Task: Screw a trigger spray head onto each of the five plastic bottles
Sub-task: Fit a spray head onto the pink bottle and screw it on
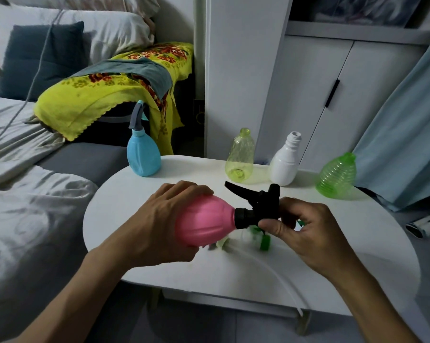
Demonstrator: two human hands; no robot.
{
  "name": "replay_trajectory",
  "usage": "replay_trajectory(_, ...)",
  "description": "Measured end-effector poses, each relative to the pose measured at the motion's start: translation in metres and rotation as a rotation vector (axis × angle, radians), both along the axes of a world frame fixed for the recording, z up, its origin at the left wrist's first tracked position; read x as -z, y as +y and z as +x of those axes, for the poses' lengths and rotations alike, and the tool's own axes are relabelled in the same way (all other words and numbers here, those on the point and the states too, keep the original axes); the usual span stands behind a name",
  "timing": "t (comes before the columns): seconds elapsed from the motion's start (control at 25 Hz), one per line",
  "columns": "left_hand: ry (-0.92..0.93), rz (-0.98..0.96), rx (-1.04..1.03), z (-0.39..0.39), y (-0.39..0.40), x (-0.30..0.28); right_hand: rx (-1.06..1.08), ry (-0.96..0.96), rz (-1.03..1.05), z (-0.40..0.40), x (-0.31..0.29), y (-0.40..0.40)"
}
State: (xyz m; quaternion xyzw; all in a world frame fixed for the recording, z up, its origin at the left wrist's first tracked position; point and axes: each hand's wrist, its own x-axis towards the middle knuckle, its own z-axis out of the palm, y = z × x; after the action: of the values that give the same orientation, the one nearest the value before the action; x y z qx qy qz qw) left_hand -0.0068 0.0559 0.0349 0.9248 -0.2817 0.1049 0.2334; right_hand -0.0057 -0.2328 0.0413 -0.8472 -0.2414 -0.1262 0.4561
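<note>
— Partly hidden beneath your hands, what lies on the bench (139,263)?

— Blurred white and green spray parts (263,240); you can't tell them apart. Your left hand (159,224) wraps its grip round the pink bottle (205,222), held sideways above the bench; your right hand (305,233) pinches the black trigger head (254,203) at its neck.

— And behind?

— A blue bottle (143,157) already capped, then yellow (240,157), white (284,163) and green (336,178) bottles standing open, near a sofa (85,157) and white cupboard (332,95).
</note>
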Motion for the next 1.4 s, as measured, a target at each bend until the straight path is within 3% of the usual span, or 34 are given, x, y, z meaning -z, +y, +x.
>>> replay_trajectory(0.16,-0.139,0.032,-0.068,0.000,-0.010,0.005,0.086,0.242,0.261,-0.006,0.002,0.012)
replay_trajectory(0.28,-0.336,0.065,-0.178,-0.002,-0.027,0.012,0.216,0.598,0.603,-0.005,0.003,0.026)
replay_trajectory(0.4,-0.534,0.165,-0.251,-0.007,-0.042,0.024,0.249,0.914,0.814,-0.001,0.003,0.029)
replay_trajectory(0.52,-0.459,0.088,-0.302,-0.010,-0.055,0.028,0.190,0.813,0.796,0.003,0.010,0.031)
replay_trajectory(0.64,-0.195,-0.230,-0.334,-0.010,-0.065,0.026,0.175,0.534,0.695,0.001,0.016,0.041)
replay_trajectory(0.76,-0.053,-0.409,-0.280,-0.012,-0.072,0.025,0.199,0.345,0.668,-0.001,0.019,0.049)
replay_trajectory(0.92,0.112,-0.561,-0.264,-0.017,-0.083,0.026,0.185,0.432,0.907,0.002,0.021,0.053)
replay_trajectory(1.08,0.212,-0.630,-0.242,-0.018,-0.089,0.028,0.103,0.452,1.010,0.003,0.023,0.058)
replay_trajectory(1.2,0.278,-0.701,-0.232,-0.020,-0.092,0.031,0.153,0.520,1.115,0.005,0.023,0.062)
replay_trajectory(1.4,0.403,-0.887,-0.191,-0.017,-0.093,0.032,0.211,0.491,1.019,0.007,0.025,0.069)
